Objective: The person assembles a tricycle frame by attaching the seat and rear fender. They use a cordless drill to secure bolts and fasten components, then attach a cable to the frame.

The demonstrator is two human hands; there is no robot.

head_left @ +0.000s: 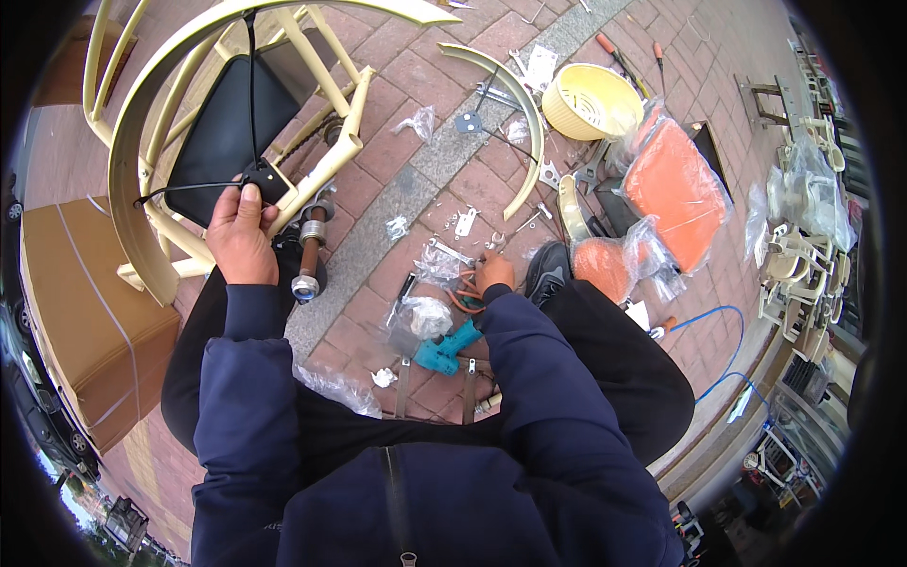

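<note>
My left hand [244, 225] pinches a black bracket [267, 182] at the frame's end, thumb on top. Thin black stays run from this bracket to a cream curved fender [132, 213]. The fender arches around a cream tubular frame [326, 170] with a black panel [231, 123] inside. Below the bracket, a brown axle-like tube [310, 253] ends in a shiny nut. Down on the bricks, my right hand [493, 274] has its fingers curled among small tools. Near its fingertips are a wrench [452, 251] and orange-handled pliers [465, 298]; what it grips, if anything, is hidden.
A teal power drill [448, 350] lies between my legs beside plastic wrap. Further off are a second cream fender [541, 123], a yellow basket [592, 102] and a wrapped orange seat [675, 194]. A large carton [90, 312] stands left; a blue hose [742, 326] curves at right.
</note>
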